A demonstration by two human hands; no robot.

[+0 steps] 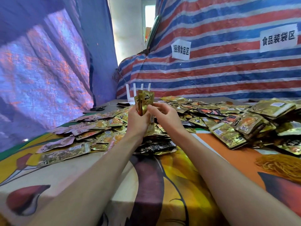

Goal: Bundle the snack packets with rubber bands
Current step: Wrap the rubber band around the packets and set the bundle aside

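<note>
My left hand [138, 119] grips an upright stack of gold snack packets [145, 99] above the middle of the table. My right hand [164, 114] is just to its right, fingers loosely curled, its thumb and fingertips at the edge of the stack; whether it pinches a packet I cannot tell. Loose gold and black packets [104, 126] lie scattered across the table around and behind both hands. A heap of yellow rubber bands [280, 163] lies at the right edge of the table.
Bundled packet stacks [247, 121] pile up at the right. Black scissors [97, 108] and a white router [138, 92] sit at the back left. Striped tarpaulin [228, 70] with paper signs walls the back; a purple-blue sheet hangs left. The patterned tablecloth [175, 176] covers the near table.
</note>
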